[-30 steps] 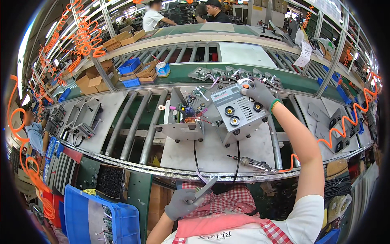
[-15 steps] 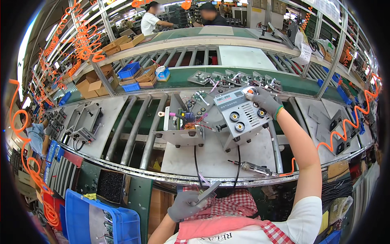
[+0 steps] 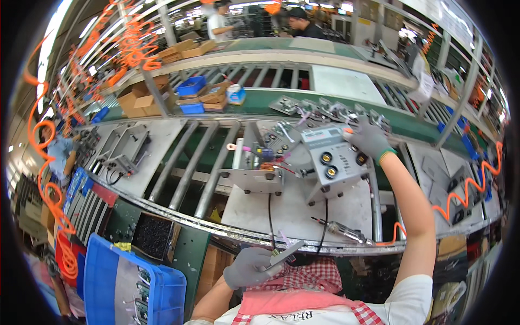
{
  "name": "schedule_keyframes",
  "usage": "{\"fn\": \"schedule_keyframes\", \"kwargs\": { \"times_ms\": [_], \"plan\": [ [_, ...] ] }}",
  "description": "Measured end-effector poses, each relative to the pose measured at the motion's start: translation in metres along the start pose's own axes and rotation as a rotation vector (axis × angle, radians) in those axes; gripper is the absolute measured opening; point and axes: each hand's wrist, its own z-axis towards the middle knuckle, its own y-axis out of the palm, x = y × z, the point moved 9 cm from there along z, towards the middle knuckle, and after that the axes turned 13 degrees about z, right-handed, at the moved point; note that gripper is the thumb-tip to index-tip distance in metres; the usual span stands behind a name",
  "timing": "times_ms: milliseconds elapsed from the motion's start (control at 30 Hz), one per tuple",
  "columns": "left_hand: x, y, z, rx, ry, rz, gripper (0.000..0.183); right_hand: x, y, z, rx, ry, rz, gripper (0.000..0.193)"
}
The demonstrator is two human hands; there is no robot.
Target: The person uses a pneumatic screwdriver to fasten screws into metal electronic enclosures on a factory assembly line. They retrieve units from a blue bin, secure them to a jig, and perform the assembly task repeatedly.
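Note:
My gloved left hand (image 3: 250,268) is closed on a flat grey plate (image 3: 286,254) near my apron, below the bench edge. Parts on its underside are too small to make out. My gloved right hand (image 3: 371,140) is at the upper right corner of a grey welding machine (image 3: 337,157), beside its orange knob (image 3: 348,130); its fingers look apart, though slightly blurred. Round sockets and vent slots mark the machine's tilted front. Left of it stands an open metal chassis (image 3: 252,180) with wires and a board inside. Black cables hang from both over the bench edge.
A screwdriver (image 3: 342,229) on an orange coiled hose lies at the bench's front. Several circuit boards (image 3: 325,108) line the green ledge behind. A blue bin (image 3: 168,292) stands lower left. Rollers (image 3: 184,169) run left of the chassis. Co-workers (image 3: 303,27) are beyond the line.
The whole view has shifted, so the bench appears farther right. My right hand's fingers have spread and lifted somewhat at the knob. My left hand still holds the plate, now tilted a little differently.

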Motion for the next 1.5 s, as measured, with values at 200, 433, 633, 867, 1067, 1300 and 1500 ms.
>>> {"fn": "schedule_keyframes", "kwargs": {
  "times_ms": [200,433,633,867,1067,1300,1500],
  "plan": [
    [0.044,-0.071,-0.005,0.193,0.429,0.056,0.026,-0.06,-0.029,-0.137,0.299,-0.326,0.681,0.047],
    [0.062,-0.132,0.002,0.2,0.813,-0.331,0.024,-0.132,0.098,-0.242,-0.645,-0.607,0.893,0.078],
    [0.012,-0.139,0.054,0.371,0.234,-0.566,0.031,-0.14,0.098,-0.214,-0.573,-0.313,1.61,0.081],
    [-0.102,-0.197,0.105,0.773,-0.112,-0.248,0.044,-0.201,0.063,-0.119,-0.285,-0.289,1.751,0.064],
    [-0.149,-0.173,0.122,0.423,-0.429,0.066,0.054,-0.186,0.147,-0.029,-0.585,0.011,1.884,0.025],
    [-0.215,-0.164,0.124,0.385,-0.465,0.116,0.054,-0.176,0.166,-0.003,-0.214,0.163,1.591,0.029],
    [-0.23,-0.121,0.141,0.389,-0.417,-0.736,0.04,-0.166,0.148,-0.007,0.014,0.314,1.102,0.053]
  ]
}}
